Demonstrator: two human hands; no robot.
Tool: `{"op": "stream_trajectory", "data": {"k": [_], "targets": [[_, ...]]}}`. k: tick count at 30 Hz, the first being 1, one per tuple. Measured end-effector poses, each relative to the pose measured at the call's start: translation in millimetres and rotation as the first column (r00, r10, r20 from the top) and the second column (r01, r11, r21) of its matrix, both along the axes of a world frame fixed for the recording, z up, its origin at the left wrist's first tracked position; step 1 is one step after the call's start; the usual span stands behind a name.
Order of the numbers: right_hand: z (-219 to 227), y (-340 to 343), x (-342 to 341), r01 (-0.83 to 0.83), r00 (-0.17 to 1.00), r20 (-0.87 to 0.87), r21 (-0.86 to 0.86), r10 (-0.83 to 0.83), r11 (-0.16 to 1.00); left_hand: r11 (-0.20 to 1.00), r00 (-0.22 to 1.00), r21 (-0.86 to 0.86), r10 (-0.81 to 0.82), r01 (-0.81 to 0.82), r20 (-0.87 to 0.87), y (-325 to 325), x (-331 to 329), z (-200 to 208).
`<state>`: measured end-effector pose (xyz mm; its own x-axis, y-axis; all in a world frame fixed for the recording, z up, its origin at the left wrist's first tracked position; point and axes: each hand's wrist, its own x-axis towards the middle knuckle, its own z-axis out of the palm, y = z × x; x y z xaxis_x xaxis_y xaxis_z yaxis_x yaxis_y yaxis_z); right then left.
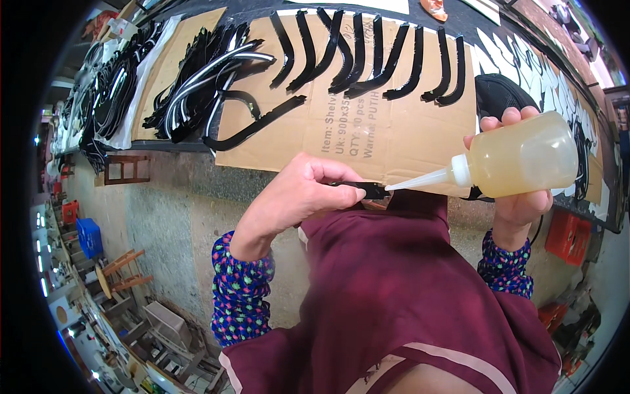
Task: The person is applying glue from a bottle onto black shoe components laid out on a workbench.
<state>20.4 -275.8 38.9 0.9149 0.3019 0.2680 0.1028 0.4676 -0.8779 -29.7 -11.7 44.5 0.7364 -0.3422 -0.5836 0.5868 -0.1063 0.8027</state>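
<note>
Between the thumb and fingers of my left hand [298, 197] I pinch the end of a black strip [374, 191], just off the table's near edge. My right hand [518, 197] is wrapped round a clear squeeze bottle [525, 157] of pale yellow liquid, tipped on its side. Its tapered nozzle [420, 179] points left, the tip at the strip's end; whether they touch I cannot tell. Beyond my hands, several curved black strips [359, 52] lie in a row on a cardboard sheet [262, 148].
Left on the table are a pile of black and white strips [197, 85] and a larger bundle of them [118, 92]. A black mesh item [502, 92] lies right of the cardboard. White pieces [525, 65] cover the far right. A wooden stool [121, 272] and red crate [567, 236] are on the floor.
</note>
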Motion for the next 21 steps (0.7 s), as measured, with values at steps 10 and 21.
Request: {"op": "stream_trajectory", "data": {"k": [10, 21], "targets": [[2.2, 6.8, -1.1, 0.008, 0.998, -0.066, -0.001, -0.008, 1.0, 1.0, 0.999, -0.011, 0.023, -0.022, 0.032, -2.4, 1.4, -2.5], [-2.9, 0.8, -2.7, 0.009, 0.998, -0.067, 0.004, -0.009, 1.0, 0.996, 0.999, -0.079, 0.029, -0.032, -0.036, 4.7, 3.0, -8.0]]}}
